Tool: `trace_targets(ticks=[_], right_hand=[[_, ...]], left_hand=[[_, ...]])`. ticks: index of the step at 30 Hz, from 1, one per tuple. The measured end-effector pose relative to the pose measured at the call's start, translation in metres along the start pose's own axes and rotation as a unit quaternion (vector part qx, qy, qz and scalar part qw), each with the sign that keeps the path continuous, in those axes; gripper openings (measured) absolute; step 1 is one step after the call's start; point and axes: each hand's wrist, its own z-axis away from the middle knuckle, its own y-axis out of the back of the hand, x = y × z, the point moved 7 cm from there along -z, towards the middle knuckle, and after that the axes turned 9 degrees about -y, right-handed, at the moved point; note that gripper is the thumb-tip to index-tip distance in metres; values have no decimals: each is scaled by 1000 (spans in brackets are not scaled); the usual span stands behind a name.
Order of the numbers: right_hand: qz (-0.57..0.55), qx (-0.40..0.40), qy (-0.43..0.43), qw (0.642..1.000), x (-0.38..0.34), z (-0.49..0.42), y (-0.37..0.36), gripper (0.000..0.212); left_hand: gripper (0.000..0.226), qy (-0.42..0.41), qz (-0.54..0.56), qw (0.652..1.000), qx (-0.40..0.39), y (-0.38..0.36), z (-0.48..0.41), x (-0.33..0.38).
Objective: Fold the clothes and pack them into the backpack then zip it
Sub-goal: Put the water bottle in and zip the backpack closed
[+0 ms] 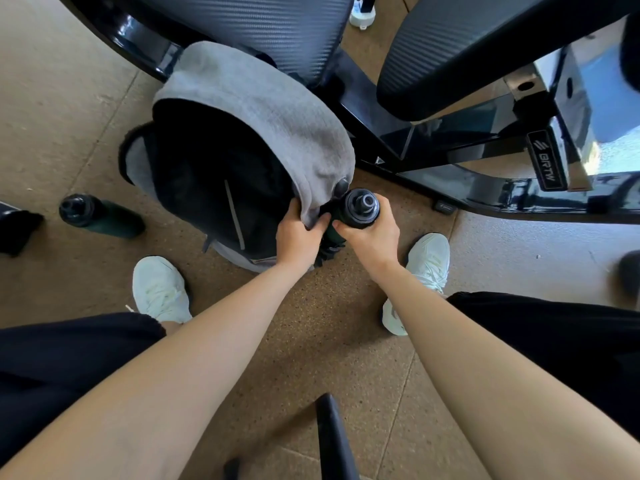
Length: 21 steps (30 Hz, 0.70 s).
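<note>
Pinching the soft grey backpack flap with the left hand, right hand wrapped round a hard, slick bottle. Standing open on the floor, limp-walled; best held by the rim.

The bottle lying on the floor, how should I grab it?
Grab the dark green bottle around its smooth round body from above. It lies on its side with the black cap pointing left, so the long body is the easiest part for your fingers to wrap.
</note>
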Motion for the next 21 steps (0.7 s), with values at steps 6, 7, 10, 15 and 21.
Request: trace_targets(ticks=[6, 7, 10, 15, 21], right_hand=[[37, -33, 19, 999, -2, -13, 8, 66], [40, -30, 21, 999, -2, -14, 7, 65], [66, -24, 43, 997, -1, -11, -1, 63], [133, -50, 103, 984, -4, -10, -7, 62], [44, -51, -43, 997, 1, -33, 4, 66]], left_hand=[[28, 22, -91, 995, 43, -4, 1, -6], [31, 20, -104, 993, 49, -3, 1, -4], [29, 12, -94, 994, 59, 1, 1, -4], [26, 6, -66, 996, 65, 3, 5, -8], [33, -114, -151, 980, 68, 3, -8, 21]])
